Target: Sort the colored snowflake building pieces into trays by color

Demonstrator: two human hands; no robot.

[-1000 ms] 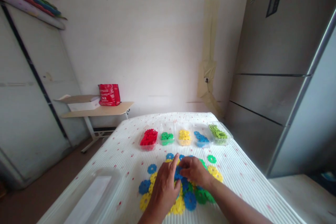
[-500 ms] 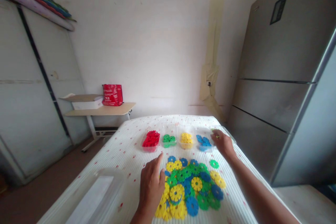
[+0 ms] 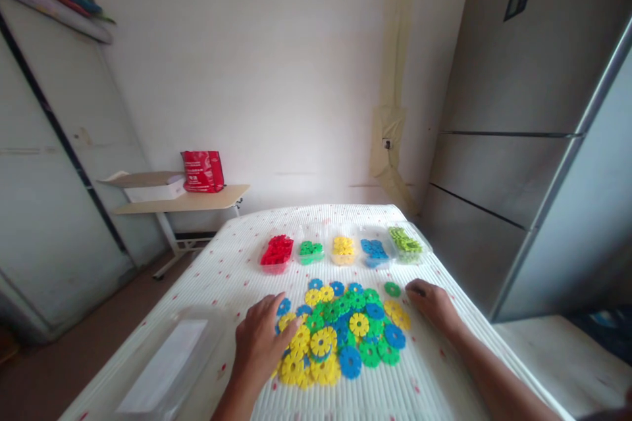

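A pile of flower-shaped plastic discs (image 3: 345, 325) in yellow, green and blue lies on the table in front of me. At its left edge is my left hand (image 3: 261, 339), thumb and fingers apart, holding nothing. My right hand (image 3: 434, 306) rests low over the cloth to the right of the pile, its fingers loosely bent and no disc visible in them. Just left of those fingertips lies a single green disc (image 3: 392, 289), apart from the hand. Behind the pile stand clear boxes of red pieces (image 3: 277, 251), green pieces (image 3: 311, 251), yellow pieces (image 3: 343, 248), blue pieces (image 3: 375, 251) and light green pieces (image 3: 405, 243).
A clear plastic tray with a white sheet (image 3: 165, 365) lies at the table's left front. The white ribbed cloth (image 3: 237, 263) covers the table. A grey refrigerator (image 3: 498, 145) stands at the right. A side table (image 3: 212, 200) at the back left carries a red bag (image 3: 203, 171).
My right hand has come back from the light green box toward the lone green disc, uncovering that box. My left hand sits a little left of the pile. The whole view has shifted slightly.
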